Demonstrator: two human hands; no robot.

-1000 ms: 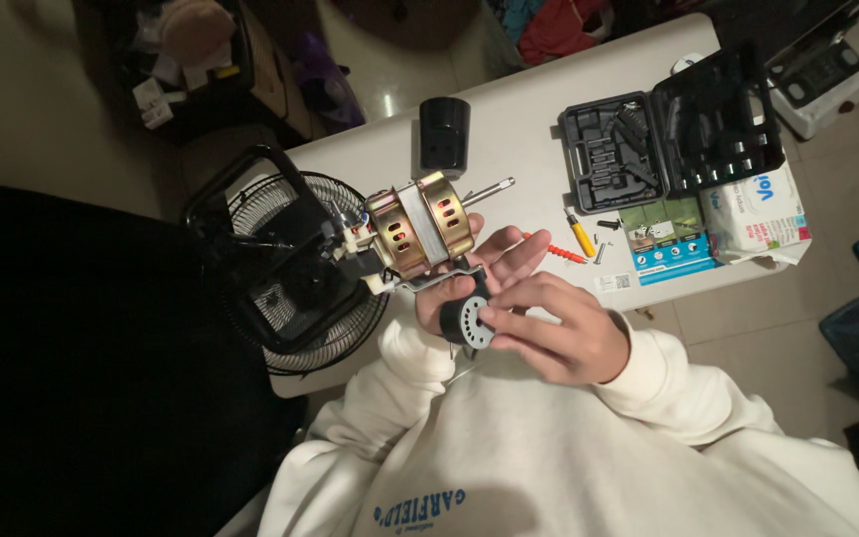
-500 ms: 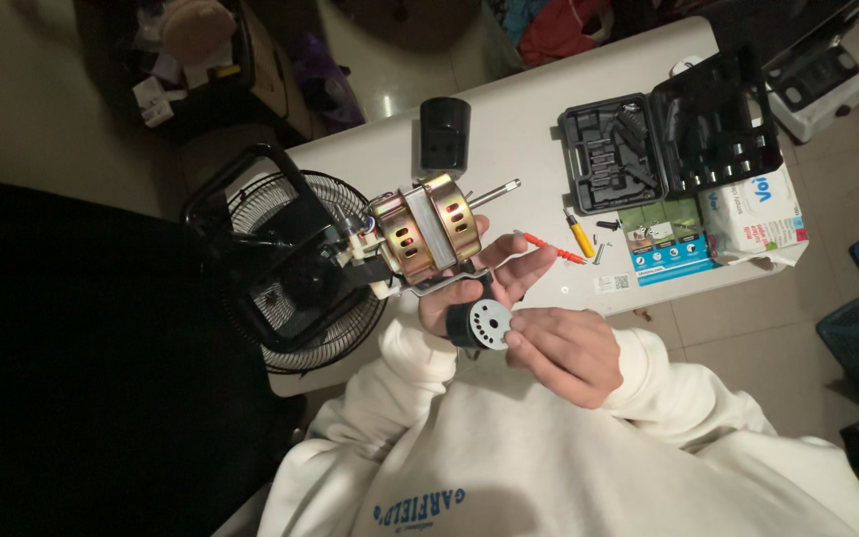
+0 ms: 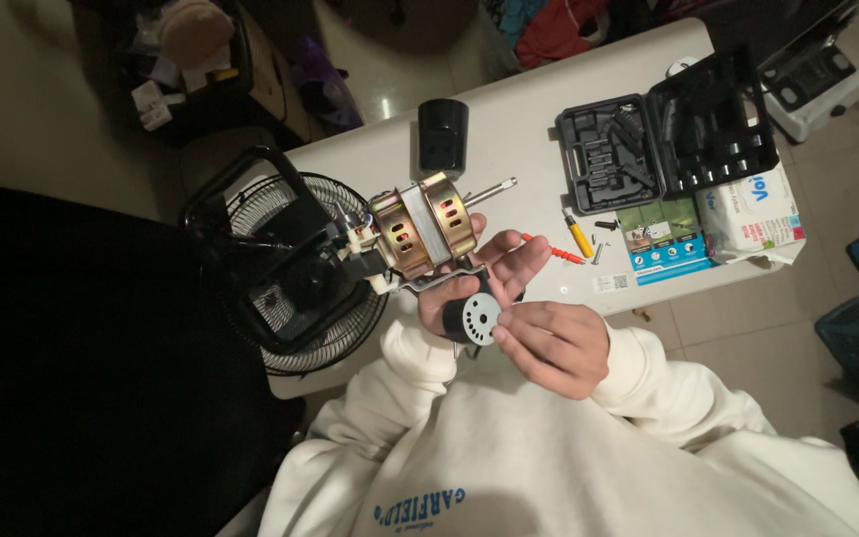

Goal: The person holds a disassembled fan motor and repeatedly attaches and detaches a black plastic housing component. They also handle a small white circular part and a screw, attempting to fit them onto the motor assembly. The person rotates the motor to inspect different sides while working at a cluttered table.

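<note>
My left hand (image 3: 494, 267) holds up a gold and silver fan motor (image 3: 428, 231) with its shaft pointing right over the white table (image 3: 519, 129). The motor's wires run to the black fan stand (image 3: 295, 261) on the left. Below the motor, against my left wrist, sits a round black part with a grey perforated face (image 3: 476, 320). My right hand (image 3: 554, 345) pinches that part at its right edge, fingers curled.
A wire fan guard (image 3: 290, 328) lies under the stand at the table's left end. A black cylindrical cover (image 3: 442, 135) stands at the back. An open black tool case (image 3: 668, 139), a pack of wipes (image 3: 753, 204), a booklet (image 3: 663, 247), a yellow screwdriver (image 3: 579, 237) and an orange-handled tool (image 3: 555, 252) lie to the right.
My right hand has drawn back a little toward my body, uncovering the round part's grey face. The motor has stayed in my left hand.
</note>
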